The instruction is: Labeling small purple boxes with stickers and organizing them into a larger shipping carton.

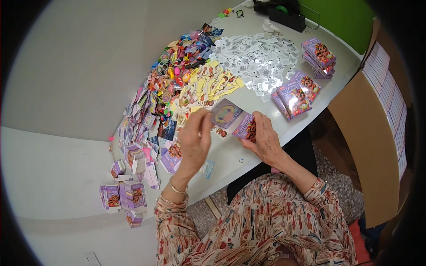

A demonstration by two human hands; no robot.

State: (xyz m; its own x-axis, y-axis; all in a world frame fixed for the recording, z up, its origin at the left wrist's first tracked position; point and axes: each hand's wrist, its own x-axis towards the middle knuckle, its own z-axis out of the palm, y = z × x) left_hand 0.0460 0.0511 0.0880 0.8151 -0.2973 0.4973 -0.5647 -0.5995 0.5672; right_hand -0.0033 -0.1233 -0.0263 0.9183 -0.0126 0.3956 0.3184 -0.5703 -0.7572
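Observation:
In front of me my right hand (266, 141) grips a small purple printed box (243, 127), thumb below and fingers over its right side. My left hand (195, 139) is closed at the left edge of a purple-grey picture card (225, 113), which is slightly blurred and meets the upper left end of the box. Whether the card lies partly inside the box cannot be made out. Under my left hand another purple box (172, 155) lies on the white table (230, 157), partly hidden. Beside it is a light blue card (207, 169).
Heaps of colourful trinkets (171, 80), yellow sticker strips (211, 84) and white labels (259, 57) cover the table's back. Purple boxes (295, 98) stack at right, flattened or opened ones (128, 195) at left. A large carton (368, 133) of packed boxes stands right; a black tape dispenser (284, 17) sits behind.

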